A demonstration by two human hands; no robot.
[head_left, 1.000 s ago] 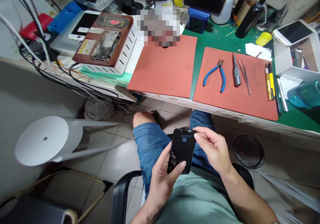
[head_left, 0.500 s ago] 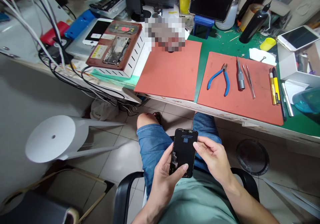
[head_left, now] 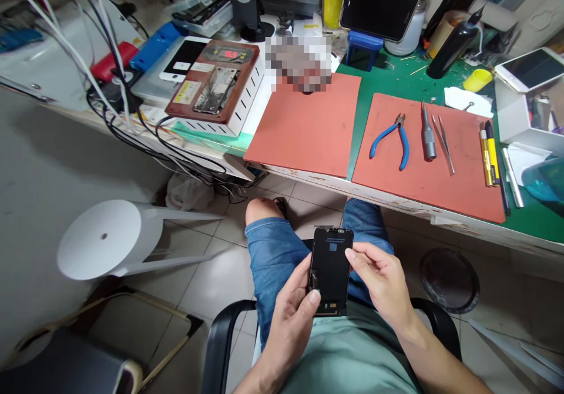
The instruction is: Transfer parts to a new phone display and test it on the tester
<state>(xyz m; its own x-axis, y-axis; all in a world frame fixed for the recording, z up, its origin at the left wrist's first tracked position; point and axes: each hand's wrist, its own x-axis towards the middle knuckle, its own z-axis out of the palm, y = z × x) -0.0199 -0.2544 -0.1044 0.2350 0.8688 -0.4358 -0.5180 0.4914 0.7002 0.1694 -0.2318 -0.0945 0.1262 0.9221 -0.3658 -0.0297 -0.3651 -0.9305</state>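
Note:
A black phone screen panel (head_left: 332,270) is held upright over my lap, with a small printed square code near its top and connectors along its top and bottom edges. My left hand (head_left: 293,309) grips its left side, thumb on the lower left of the face and fingers behind the edge. At the upper right edge, my right hand (head_left: 381,276) pinches the panel between thumb and fingers. The panel is above the shorts and the green shirt, below the bench edge.
An orange mat (head_left: 308,127) lies on the bench. Another mat (head_left: 388,188) holds blue-handled cutters (head_left: 402,138), a grey tool (head_left: 427,135), tweezers (head_left: 445,147) and markers (head_left: 489,153). A brown-topped heating box (head_left: 214,83) stands left. A white stool (head_left: 99,241) is beside me.
My left thumb has moved left and down off the panel's middle to its edge, uncovering the lower part with its gold contacts. The view has shifted slightly.

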